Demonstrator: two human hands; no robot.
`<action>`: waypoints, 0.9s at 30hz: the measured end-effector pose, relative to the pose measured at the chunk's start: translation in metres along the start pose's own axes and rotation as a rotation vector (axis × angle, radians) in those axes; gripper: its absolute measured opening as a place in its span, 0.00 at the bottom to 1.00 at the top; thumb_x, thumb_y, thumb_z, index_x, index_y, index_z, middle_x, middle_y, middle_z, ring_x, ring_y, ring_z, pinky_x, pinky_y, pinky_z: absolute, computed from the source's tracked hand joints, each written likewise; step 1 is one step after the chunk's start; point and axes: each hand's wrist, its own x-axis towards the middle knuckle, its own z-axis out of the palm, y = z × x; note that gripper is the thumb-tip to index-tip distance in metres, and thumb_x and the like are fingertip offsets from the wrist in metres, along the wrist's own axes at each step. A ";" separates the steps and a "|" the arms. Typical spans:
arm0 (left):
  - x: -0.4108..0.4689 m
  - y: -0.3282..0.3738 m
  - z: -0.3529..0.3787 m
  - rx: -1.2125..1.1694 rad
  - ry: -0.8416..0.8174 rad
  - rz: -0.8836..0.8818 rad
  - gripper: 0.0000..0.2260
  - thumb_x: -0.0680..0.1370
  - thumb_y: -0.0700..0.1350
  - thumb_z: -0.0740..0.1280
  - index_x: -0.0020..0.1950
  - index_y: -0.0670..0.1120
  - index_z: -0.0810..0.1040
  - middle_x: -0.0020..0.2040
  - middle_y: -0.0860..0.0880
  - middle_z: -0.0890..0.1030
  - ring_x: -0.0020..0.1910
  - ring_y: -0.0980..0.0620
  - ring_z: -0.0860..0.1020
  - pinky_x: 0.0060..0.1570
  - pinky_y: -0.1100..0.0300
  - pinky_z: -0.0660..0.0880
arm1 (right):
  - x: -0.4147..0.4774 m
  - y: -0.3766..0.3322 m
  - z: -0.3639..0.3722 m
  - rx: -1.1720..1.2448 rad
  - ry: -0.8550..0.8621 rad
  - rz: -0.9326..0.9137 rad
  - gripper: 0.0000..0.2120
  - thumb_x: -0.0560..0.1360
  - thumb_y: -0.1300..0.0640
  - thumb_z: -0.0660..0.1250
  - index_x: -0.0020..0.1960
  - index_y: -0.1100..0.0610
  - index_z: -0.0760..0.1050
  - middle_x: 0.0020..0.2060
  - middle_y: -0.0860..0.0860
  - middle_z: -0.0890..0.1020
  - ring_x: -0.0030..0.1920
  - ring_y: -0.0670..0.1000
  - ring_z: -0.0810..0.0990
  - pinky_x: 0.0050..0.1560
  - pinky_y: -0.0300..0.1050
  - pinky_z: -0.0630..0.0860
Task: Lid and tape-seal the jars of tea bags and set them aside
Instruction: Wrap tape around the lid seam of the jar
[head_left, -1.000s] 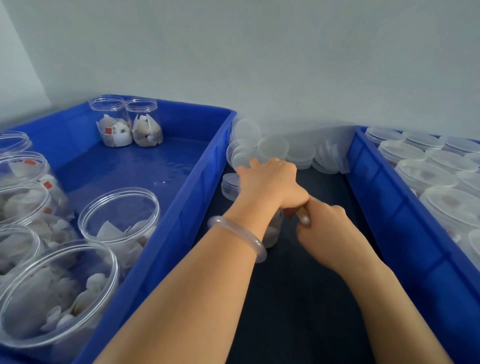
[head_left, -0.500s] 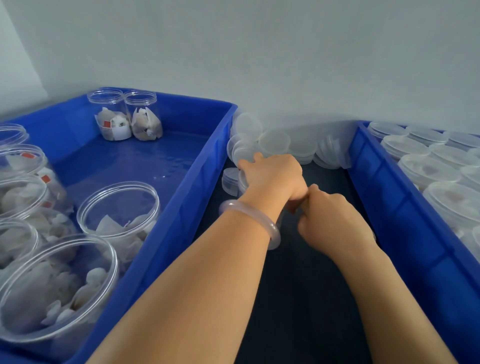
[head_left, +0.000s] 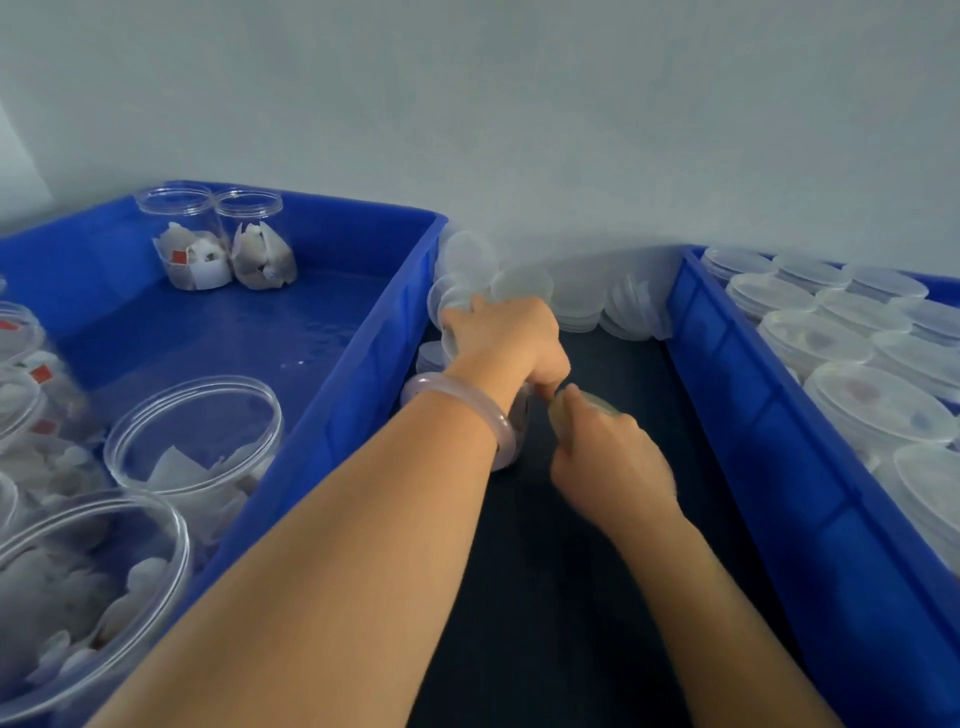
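Blue crates (head_left: 363, 364), clear jars (head_left: 197, 441), pale pink bangle (head_left: 467, 400), dark tabletop (head_left: 571, 623)

A left hand (head_left: 506, 340) gripped the top of a mostly hidden jar (head_left: 521, 418), between a blue left crate (head_left: 358, 374) of open jars (head_left: 192, 431) and a blue right crate (head_left: 753, 431) of lidded jars (head_left: 878, 400); the right hand (head_left: 610, 460) held a blurred tape roll (head_left: 562, 418) beside it.

The left crate (head_left: 363, 358) held at least six open jars (head_left: 260, 254), the right crate (head_left: 769, 441) about ten lidded jars (head_left: 878, 405). Between the two crates were left hand (head_left: 504, 332), right hand (head_left: 613, 457), one bangle (head_left: 467, 397), one gripped jar (head_left: 522, 415), one tape roll (head_left: 587, 402)
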 end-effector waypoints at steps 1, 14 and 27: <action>0.001 0.000 0.000 0.014 -0.010 0.000 0.13 0.69 0.50 0.74 0.52 0.53 0.80 0.52 0.49 0.77 0.60 0.41 0.67 0.58 0.42 0.63 | 0.002 0.002 0.007 0.004 0.060 -0.039 0.25 0.78 0.52 0.60 0.74 0.51 0.58 0.37 0.49 0.74 0.34 0.48 0.72 0.30 0.43 0.70; -0.023 -0.051 0.047 -1.234 0.673 -0.012 0.18 0.81 0.54 0.58 0.62 0.42 0.73 0.55 0.51 0.78 0.52 0.60 0.76 0.43 0.70 0.70 | 0.011 0.025 0.046 -0.056 0.135 -0.223 0.22 0.77 0.38 0.55 0.65 0.50 0.68 0.49 0.50 0.78 0.50 0.52 0.75 0.47 0.46 0.70; -0.023 -0.070 0.106 -1.414 0.403 0.221 0.41 0.63 0.77 0.63 0.67 0.51 0.70 0.60 0.59 0.78 0.60 0.64 0.75 0.55 0.71 0.72 | 0.031 0.007 0.002 1.216 0.171 -0.199 0.22 0.58 0.51 0.76 0.49 0.56 0.74 0.55 0.47 0.80 0.57 0.47 0.80 0.55 0.42 0.78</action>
